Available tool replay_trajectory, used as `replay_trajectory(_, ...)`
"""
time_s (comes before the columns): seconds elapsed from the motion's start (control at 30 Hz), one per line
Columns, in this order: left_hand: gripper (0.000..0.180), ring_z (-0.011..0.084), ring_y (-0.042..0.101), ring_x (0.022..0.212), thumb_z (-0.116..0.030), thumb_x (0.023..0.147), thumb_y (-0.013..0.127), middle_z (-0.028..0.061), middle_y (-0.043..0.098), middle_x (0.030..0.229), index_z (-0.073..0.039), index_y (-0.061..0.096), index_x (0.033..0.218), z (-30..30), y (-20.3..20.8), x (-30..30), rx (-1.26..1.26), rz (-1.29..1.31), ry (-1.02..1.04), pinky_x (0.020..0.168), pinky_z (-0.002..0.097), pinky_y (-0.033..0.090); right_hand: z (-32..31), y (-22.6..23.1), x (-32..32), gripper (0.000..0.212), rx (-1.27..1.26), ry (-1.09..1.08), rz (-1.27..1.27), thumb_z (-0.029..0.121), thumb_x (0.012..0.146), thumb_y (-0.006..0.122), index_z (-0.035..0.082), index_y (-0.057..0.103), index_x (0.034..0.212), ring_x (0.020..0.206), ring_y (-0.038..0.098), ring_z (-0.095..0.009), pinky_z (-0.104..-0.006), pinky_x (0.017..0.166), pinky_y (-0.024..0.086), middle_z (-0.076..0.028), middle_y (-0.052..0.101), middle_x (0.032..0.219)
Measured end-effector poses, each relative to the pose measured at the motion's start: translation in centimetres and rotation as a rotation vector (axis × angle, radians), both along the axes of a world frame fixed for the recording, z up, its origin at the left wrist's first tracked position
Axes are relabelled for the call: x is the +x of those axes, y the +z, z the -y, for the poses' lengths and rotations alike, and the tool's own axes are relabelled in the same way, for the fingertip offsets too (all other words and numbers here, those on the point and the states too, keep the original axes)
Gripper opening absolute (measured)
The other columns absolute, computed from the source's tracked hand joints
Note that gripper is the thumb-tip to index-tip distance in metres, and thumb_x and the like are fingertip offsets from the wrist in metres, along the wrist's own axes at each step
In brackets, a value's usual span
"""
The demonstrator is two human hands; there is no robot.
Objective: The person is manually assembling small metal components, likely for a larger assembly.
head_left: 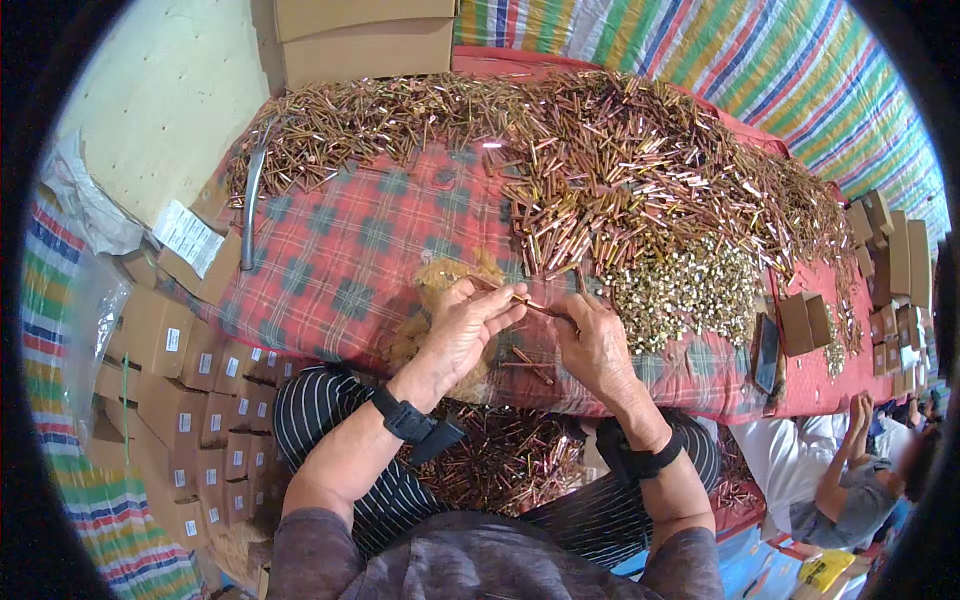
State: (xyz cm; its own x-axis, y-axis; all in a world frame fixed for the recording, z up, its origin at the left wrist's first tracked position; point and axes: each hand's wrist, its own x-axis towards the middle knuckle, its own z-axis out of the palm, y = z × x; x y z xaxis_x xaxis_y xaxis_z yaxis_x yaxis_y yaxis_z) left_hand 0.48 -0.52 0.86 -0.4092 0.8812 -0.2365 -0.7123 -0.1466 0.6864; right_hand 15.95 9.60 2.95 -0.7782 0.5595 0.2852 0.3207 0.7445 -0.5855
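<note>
My left hand (462, 325) pinches a small brass-coloured metal piece (521, 298) between thumb and fingers. From the right, my right hand (593, 340) is closed on a thin copper-coloured metal rod (541, 309), whose tip meets or nearly meets that piece. Beyond my hands lies a large heap of copper-coloured metal rods (640, 180). To the right of my right hand is a pile of small shiny brass-coloured pieces (690, 290). A few loose rods (533, 366) rest on the cloth between my wrists.
A red and green plaid cloth (320, 235) covers the work surface, with a curved metal bar (253, 200) at its left. Cardboard boxes (165, 400) are stacked on the left. An open small box (804, 322) stands at the right. More rods (510, 450) lie below. Another person (850, 490) sits at the right.
</note>
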Motion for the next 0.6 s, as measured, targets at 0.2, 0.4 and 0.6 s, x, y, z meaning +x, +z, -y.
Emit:
replay_trajectory(0.2,0.01,0.0215,0.061,0.095,-0.006,0.085,0.059,0.0152,0.061,0.102,-0.004,0.053,0.092,0.1,-0.09,0.0,-0.014,-0.05,-0.011,0.084,0.0324,0.052,0.58,0.23,-0.14,0.015,-0.045,-0.02,-0.042,0.001,0.076,0.057,0.001,0.059,0.091,0.071,0.059,-0.035,-0.0393,0.063,0.046,-0.019,0.059,0.079)
replay_trajectory(0.4,0.005,0.0215,0.061,0.094,-0.004,0.084,0.06,0.0151,0.062,0.1,-0.004,0.055,0.086,0.23,-0.13,-0.28,0.026,0.09,-0.023,0.085,0.0334,0.052,0.67,-0.21,-0.1,0.016,-0.256,-0.049,-0.084,0.0,0.078,0.057,0.0,0.06,0.093,0.072,0.061,-0.029,-0.0348,0.063,0.047,-0.016,0.061,0.081)
replay_trajectory(0.6,0.009,0.0218,0.061,0.093,0.002,0.082,0.058,0.0151,0.063,0.098,-0.004,0.056,0.088,0.6,-0.7,-0.84,0.026,0.029,-0.047,0.086,0.034,0.052,0.73,-0.41,-0.1,0.02,-0.117,-0.044,-0.07,0.0,0.074,0.055,0.003,0.059,0.093,0.072,0.057,-0.036,-0.042,0.063,0.045,-0.017,0.057,0.081)
